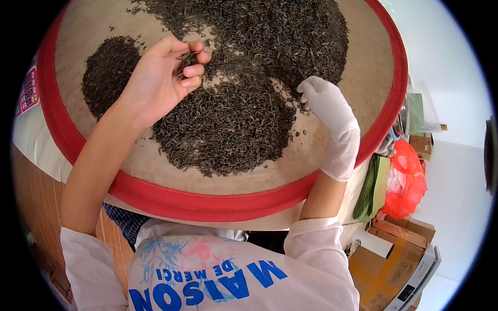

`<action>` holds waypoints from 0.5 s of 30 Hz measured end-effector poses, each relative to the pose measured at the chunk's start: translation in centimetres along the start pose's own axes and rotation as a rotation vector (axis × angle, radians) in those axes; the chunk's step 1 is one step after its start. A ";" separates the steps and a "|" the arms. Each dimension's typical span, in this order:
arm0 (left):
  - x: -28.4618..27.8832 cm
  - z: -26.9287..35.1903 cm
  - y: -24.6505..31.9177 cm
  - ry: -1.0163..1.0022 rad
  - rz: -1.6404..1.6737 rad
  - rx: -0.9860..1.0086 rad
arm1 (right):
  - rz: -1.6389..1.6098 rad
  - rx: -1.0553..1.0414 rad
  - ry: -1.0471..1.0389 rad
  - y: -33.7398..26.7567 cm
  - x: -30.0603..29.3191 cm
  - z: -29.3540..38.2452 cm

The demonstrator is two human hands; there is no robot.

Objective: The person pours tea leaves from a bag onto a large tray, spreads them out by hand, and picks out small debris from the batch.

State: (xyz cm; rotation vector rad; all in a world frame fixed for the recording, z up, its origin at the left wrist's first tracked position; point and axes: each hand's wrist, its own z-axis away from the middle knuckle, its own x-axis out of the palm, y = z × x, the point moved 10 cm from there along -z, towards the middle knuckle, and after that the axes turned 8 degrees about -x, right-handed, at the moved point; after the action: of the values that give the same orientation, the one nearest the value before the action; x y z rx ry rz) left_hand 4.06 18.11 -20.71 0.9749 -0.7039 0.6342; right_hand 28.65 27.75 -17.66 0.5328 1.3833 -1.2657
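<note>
A round tray with a red fabric rim and a pale lining holds dark, curled dried leaves, which look like tea. My bare left hand, palm up with curled fingers, holds a small bunch of these leaves above the tray. In a white glove, my right hand reaches down at the right edge of the near leaf pile, fingertips bent together among the leaves; whether it pinches any is hidden. A smaller heap lies left of my left hand, and a large pile spreads across the far side.
Right of the tray are a red plastic bag, a stack of green packets and a small carton. Larger cardboard boxes stand at the lower right. A pink-edged keypad device sits at the far left.
</note>
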 end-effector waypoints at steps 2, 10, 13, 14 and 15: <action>-0.3 -0.1 -0.1 0.040 0.014 -0.012 | -0.019 0.035 -0.114 0.5 1.8 -0.1; -1.2 0.1 1.4 0.046 0.053 0.071 | -0.817 -0.043 -0.233 -8.8 3.5 2.1; -1.6 0.0 1.7 0.022 0.072 0.065 | -0.806 -0.078 -0.132 -7.8 2.8 1.6; -1.7 0.0 1.7 0.025 0.075 0.066 | -0.744 -0.073 -0.074 -7.2 2.6 1.3; -1.8 0.0 1.7 0.027 0.077 0.066 | -0.638 0.013 -0.048 -6.5 2.5 1.4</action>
State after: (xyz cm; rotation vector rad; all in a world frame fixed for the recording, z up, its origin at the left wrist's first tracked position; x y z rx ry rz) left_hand 1.72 18.56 -21.28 1.0021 -0.7031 0.7405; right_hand 22.93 23.55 -17.14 0.0544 1.5649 -1.7779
